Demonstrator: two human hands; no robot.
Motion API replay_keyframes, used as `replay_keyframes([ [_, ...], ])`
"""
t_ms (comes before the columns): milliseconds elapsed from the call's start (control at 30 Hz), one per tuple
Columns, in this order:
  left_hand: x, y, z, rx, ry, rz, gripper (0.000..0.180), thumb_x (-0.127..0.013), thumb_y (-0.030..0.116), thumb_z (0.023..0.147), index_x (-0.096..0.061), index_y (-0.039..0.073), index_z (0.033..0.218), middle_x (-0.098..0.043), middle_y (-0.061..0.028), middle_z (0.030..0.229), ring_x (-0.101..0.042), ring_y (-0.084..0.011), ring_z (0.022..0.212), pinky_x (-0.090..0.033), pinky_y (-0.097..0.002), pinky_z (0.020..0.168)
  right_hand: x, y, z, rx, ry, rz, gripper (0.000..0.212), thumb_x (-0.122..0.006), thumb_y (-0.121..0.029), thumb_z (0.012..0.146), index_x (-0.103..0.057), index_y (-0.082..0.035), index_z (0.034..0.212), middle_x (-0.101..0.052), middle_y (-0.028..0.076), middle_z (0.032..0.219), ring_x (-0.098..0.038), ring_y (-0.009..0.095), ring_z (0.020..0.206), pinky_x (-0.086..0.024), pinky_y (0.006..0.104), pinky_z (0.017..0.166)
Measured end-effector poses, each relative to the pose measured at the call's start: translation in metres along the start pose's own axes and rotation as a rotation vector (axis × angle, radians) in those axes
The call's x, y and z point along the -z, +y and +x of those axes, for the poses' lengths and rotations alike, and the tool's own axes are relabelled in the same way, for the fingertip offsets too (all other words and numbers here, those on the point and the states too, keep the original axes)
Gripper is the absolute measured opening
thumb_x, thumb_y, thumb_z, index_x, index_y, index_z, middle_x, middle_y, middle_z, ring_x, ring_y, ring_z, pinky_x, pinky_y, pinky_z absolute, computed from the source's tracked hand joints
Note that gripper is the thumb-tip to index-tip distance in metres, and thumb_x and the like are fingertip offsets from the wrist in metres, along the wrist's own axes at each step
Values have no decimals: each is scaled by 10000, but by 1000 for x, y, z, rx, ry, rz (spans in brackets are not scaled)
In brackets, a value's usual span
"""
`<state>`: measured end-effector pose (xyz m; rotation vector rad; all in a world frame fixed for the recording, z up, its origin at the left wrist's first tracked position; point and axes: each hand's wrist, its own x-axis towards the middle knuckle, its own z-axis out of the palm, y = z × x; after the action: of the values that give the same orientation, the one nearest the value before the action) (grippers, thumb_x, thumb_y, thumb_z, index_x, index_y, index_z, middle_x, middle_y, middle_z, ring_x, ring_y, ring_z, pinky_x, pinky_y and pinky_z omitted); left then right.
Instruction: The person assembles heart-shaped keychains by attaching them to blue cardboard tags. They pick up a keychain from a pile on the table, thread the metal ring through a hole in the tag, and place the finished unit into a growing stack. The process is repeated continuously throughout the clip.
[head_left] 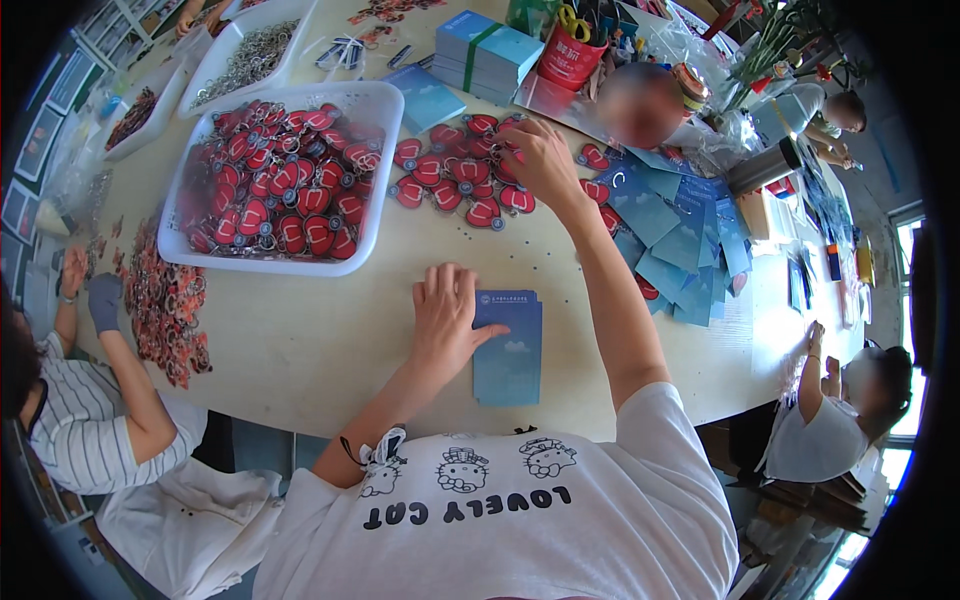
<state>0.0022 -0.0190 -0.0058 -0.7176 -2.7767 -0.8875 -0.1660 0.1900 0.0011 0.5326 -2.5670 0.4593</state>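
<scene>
A small stack of blue cards [508, 360] lies on the table right in front of me. My left hand [447, 318] rests along its left edge, fingers spread on the tabletop and thumb lying across the top card. Farther out, my right hand [540, 165] reaches into a loose pile of red keychains [468, 172], each with a small round dark tag. Its fingers are bent and apart, with the tips at the pile's right side. No lifted keychain shows in it, though the palm side is hidden.
A white bin [372, 215] full of red keychains stands left, with a tray of metal rings [245, 62] behind. Fanned blue cards [680, 225] lie right. Banded cards [485, 55] and a red pen cup [572, 58] stand at the back. People sit at both sides.
</scene>
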Motion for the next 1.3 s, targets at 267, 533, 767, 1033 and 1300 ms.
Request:
replay_keyframes([
  [267,14,-16,13,240,-155,-728,371,-787,152,759,-521,26,984,-572,-35,881,-549,-141,835,-440,-303,741,24,10,20,-58,-162,247,120,-708,-148,776,-684,-86,876,-653,75,960,-610,241,905,-473,353,812],
  [533,51,-1,60,303,367,-1085,144,-668,82,887,-630,-28,972,-617,-10,814,-564,-56,746,-459,-215,668,113,-32,-10,-308,-131,1163,86,-641,-60,884,-606,6,926,-649,45,936,-609,123,918,-478,271,848],
  [767,48,16,84,114,445,-1174,132,-658,76,896,-612,-28,962,-600,-20,873,-557,-64,811,-451,-217,711,113,-108,-29,-316,114,707,125,-753,-96,780,-691,-10,846,-685,23,791,-587,81,700,-459,246,657],
  [1033,55,21,76,-11,358,-1243,162,-676,-2,858,-627,-10,1013,-603,-13,931,-558,-76,866,-458,-230,779,134,-124,-37,-339,164,721,212,-781,-161,764,-659,-27,875,-690,20,811,-613,71,715,-382,229,568],
  [1300,59,45,68,160,324,-1404,217,-535,178,981,-556,13,1119,-594,-25,1027,-535,-73,945,-427,-237,852,124,-131,-38,-503,116,1280,350,-701,-43,845,-533,6,1148,-643,65,1008,-598,91,954,-488,238,833],
])
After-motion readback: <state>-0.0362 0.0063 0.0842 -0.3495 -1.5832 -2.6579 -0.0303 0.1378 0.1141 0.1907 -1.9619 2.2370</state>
